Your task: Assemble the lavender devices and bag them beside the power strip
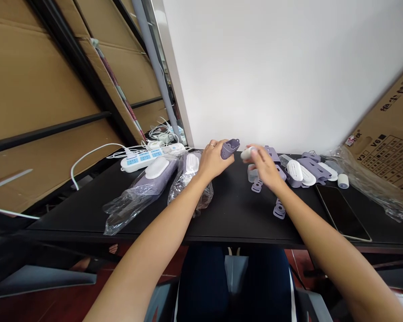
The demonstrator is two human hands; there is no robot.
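Note:
My left hand (pixel 211 162) is wrapped round a grey-purple plastic holder (pixel 229 149), its perforated open end facing right. Just to the right of it, my right hand (pixel 267 169) pinches a small whitish rounded piece (pixel 247 153), blurred by motion. A narrow gap separates the piece from the holder. Below my right hand lie flat purple slotted parts (pixel 279 210) and a small clear plastic piece (pixel 253 174). Further right is a pile of purple parts (pixel 314 170) with white oval pieces (pixel 294 171) and a white roll (pixel 343 181).
Left on the black table (pixel 235 214) lie two purple-and-white items in clear bags (pixel 157 179), before a white power strip (pixel 151 157) with tangled cables. A phone (pixel 343 212) lies at right, near clear plastic wrap (pixel 366 183) and a cardboard box (pixel 386 129). A white wall (pixel 282 71) stands behind.

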